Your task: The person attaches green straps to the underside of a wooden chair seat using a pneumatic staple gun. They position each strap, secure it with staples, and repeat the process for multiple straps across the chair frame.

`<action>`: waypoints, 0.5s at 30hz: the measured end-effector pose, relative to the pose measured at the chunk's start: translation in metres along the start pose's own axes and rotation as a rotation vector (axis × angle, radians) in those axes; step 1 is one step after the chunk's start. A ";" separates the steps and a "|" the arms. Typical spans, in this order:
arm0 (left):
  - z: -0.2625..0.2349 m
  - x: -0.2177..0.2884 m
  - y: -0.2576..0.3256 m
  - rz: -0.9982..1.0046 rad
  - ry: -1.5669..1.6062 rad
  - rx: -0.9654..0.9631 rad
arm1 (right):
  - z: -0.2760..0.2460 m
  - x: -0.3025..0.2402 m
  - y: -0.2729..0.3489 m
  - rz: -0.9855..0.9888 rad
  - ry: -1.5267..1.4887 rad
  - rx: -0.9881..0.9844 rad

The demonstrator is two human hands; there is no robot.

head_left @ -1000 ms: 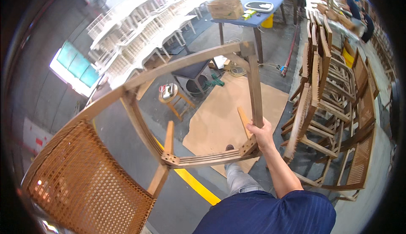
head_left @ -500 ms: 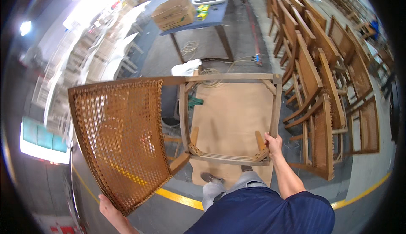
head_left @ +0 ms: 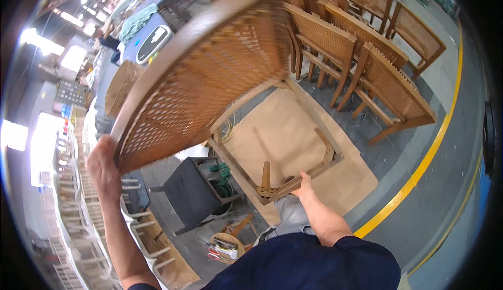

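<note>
A wooden chair frame with a woven cane back [head_left: 204, 93] is held in front of me, tilted, its back up and to the left. My left hand [head_left: 103, 161] is closed on the top corner of that back. At the near side, my right hand [head_left: 305, 186] grips a rail of the open seat frame [head_left: 234, 165], thumb on the upper side. Through the seat opening shows a brown sheet [head_left: 251, 146] on the floor. Wooden corner blocks sit inside the frame. The back's upper edge is smeared by motion.
Several cane-back chairs [head_left: 390, 83] stand in rows at right, beside a yellow floor line [head_left: 419, 177]. Left of me are a dark padded chair [head_left: 189, 193], a round tool container [head_left: 229, 249] with red-handled scissors, and rows of white chairs [head_left: 70, 222]. A cardboard box [head_left: 119, 88] lies behind the back.
The chair has turned clockwise, its back swinging up from the left. My left hand has risen with it, and my right hand has moved left along the frame. My view has turned too.
</note>
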State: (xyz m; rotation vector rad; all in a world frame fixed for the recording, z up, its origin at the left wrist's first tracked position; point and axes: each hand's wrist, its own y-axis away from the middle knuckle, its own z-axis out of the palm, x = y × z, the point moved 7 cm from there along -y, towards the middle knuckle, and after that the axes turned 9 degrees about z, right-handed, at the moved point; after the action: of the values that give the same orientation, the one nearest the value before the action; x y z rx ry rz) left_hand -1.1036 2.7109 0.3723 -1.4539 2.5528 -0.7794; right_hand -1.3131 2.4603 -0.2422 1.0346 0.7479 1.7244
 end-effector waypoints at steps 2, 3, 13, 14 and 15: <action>0.059 0.036 -0.070 0.170 0.224 0.034 | -0.026 -0.039 -0.020 -0.153 -0.103 0.024; 0.080 0.040 -0.087 0.209 0.262 -0.039 | -0.033 -0.011 -0.027 -0.143 -0.101 0.072; 0.263 0.129 -0.227 0.647 0.448 -0.383 | -0.030 0.075 -0.090 -0.181 -0.588 0.167; 0.272 0.135 -0.238 0.681 0.453 -0.400 | -0.021 0.084 -0.103 -0.166 -0.652 0.157; 0.291 0.152 -0.244 0.740 0.474 -0.420 | -0.017 0.084 -0.114 -0.167 -0.713 0.108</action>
State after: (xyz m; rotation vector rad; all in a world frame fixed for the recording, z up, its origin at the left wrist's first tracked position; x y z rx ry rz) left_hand -0.9000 2.3739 0.2614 -0.2646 3.3965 -0.5155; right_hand -1.2969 2.5786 -0.3194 1.4944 0.4448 1.0619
